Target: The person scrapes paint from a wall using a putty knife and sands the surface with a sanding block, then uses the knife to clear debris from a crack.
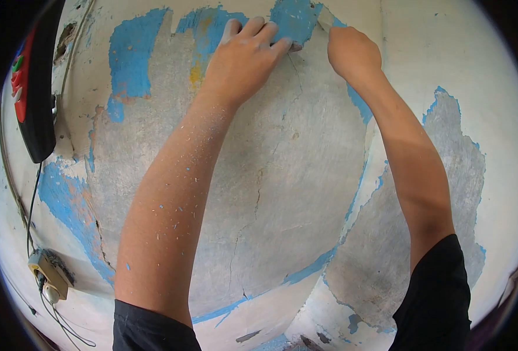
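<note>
My left hand (250, 58) is raised against the upper wall, fingers spread over the blue paint (294, 20), its fingertips dusted pale. Beside its thumb a small dark edge shows, too little to name. To the right, my right hand (355, 54) is closed in a fist near the corner of the wall. A thin, pale blade-like piece (325, 19) sticks out up and left from this fist, by the edge of the peeling paint. Flecks of paint cling to my left forearm. Bare grey plaster (282, 169) with cracks lies below both hands.
A black and red device (36, 88) with coloured buttons hangs at the left, its cord running down to a socket box (49, 275). Loose cables run along the left wall. Another scraped grey patch (440, 169) lies on the right wall, past the corner.
</note>
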Tool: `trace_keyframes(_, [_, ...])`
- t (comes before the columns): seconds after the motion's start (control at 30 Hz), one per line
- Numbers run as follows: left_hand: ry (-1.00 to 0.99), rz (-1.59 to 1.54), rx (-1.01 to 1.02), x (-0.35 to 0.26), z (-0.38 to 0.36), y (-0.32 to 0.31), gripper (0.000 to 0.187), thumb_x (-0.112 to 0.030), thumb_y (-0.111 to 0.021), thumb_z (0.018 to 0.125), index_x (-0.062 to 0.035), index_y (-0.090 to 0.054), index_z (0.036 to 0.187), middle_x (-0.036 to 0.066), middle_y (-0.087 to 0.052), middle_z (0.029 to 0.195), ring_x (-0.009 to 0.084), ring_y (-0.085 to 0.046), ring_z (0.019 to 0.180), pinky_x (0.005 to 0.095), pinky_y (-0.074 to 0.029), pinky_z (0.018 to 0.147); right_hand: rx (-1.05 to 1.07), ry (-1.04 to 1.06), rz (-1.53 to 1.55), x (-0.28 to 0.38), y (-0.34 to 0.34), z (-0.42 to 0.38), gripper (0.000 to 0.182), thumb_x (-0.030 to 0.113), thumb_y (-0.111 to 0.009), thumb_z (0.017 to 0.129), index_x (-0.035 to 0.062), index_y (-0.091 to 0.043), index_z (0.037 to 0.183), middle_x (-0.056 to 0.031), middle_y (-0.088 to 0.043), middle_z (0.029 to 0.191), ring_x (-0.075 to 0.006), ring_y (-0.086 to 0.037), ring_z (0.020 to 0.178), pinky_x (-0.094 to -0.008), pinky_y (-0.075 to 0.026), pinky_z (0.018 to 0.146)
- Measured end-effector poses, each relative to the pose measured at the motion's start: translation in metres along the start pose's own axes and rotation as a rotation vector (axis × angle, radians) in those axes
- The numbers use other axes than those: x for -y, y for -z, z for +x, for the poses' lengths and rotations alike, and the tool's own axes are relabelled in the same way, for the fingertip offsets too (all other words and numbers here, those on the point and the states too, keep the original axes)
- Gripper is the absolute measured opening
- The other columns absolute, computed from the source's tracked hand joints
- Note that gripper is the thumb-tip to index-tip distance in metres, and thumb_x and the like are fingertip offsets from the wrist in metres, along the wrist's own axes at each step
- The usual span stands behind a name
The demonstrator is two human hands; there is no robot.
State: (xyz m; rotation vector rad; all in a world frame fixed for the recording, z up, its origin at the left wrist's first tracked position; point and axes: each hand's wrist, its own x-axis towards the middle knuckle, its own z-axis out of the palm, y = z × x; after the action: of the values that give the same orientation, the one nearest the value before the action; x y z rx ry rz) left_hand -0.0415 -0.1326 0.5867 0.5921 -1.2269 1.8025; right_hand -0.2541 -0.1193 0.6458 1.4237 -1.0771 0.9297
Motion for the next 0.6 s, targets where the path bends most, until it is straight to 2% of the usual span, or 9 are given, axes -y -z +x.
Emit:
trace_keyframes(0.07, [-0.001, 0.018, -0.036, 0.000, -0.001, -0.003, 0.031, -0.015, -0.069, 0.090, -0.0204, -0.074, 0.120, 0.003, -0.068, 0.106, 0.0232, -0.060, 0.108, 0.0433, -0.049, 0.092, 0.049, -0.016, -0.010, 0.000, 0.000, -0.002, 0.019, 0.003, -0.057, 0.089, -0.0007, -0.074, 0.097, -0.0233, -0.074, 0.099, -0.0410, -0.073, 0.094, -0.0504, -0.060, 0.080])
trace_keyframes(0.23, [-0.013, 0.038, 0.007, 0.000, -0.001, 0.003, 0.030, -0.014, -0.069, 0.091, -0.0209, -0.074, 0.120, 0.003, -0.069, 0.108, 0.0232, -0.061, 0.110, 0.0434, -0.049, 0.093, -0.086, 0.027, 0.006, -0.002, -0.010, -0.005, 0.019, 0.003, -0.057, 0.089, -0.0009, -0.074, 0.097, -0.0230, -0.074, 0.100, -0.0407, -0.073, 0.095, -0.0504, -0.060, 0.079])
trace_keyframes(0.33, [0.000, 0.030, -0.010, -0.001, 0.000, 0.000, 0.030, -0.014, -0.069, 0.091, -0.0210, -0.074, 0.120, 0.003, -0.069, 0.109, 0.0232, -0.061, 0.110, 0.0433, -0.048, 0.094, 0.005, -0.011, 0.009, 0.001, -0.006, 0.002, 0.019, 0.004, -0.057, 0.090, -0.0008, -0.074, 0.097, -0.0233, -0.074, 0.101, -0.0411, -0.073, 0.095, -0.0506, -0.060, 0.079])
trace_keyframes(0.6, [-0.002, 0.066, -0.033, -0.002, -0.002, -0.002, 0.028, -0.015, -0.069, 0.091, -0.0208, -0.075, 0.117, 0.003, -0.069, 0.106, 0.0230, -0.061, 0.110, 0.0431, -0.049, 0.095, -0.011, 0.010, 0.007, 0.000, -0.014, -0.008, 0.020, 0.005, -0.055, 0.091, 0.0000, -0.073, 0.098, -0.0234, -0.074, 0.099, -0.0420, -0.073, 0.093, -0.0516, -0.059, 0.080])
